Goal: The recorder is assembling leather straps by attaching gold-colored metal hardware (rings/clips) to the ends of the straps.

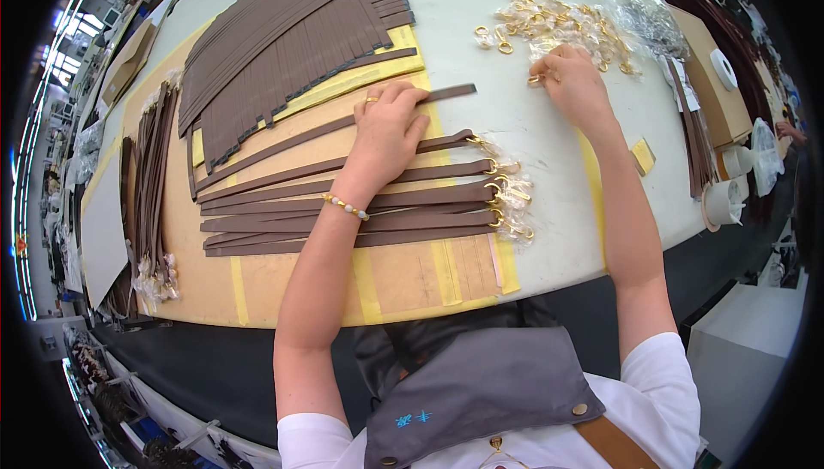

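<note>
Left hand point(388, 126) is pressing flat, fingers open, on a brown strap point(343, 126) mid-frame. Right hand point(571, 83) is pinching a gold clasp point(536, 79), fingers closed, upper right by the clasp pile point(558, 23).

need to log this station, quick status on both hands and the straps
Left hand flat on a brown leather strap. Right hand pinching a gold clasp by the clasp pile. Finished straps lie below, nothing blocking.

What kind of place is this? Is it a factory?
Probably a workshop that makes leather goods. Stacks of brown straps cover the worktable, a pile of gold clasps sits nearby, and the left hand presses one strap.
</note>
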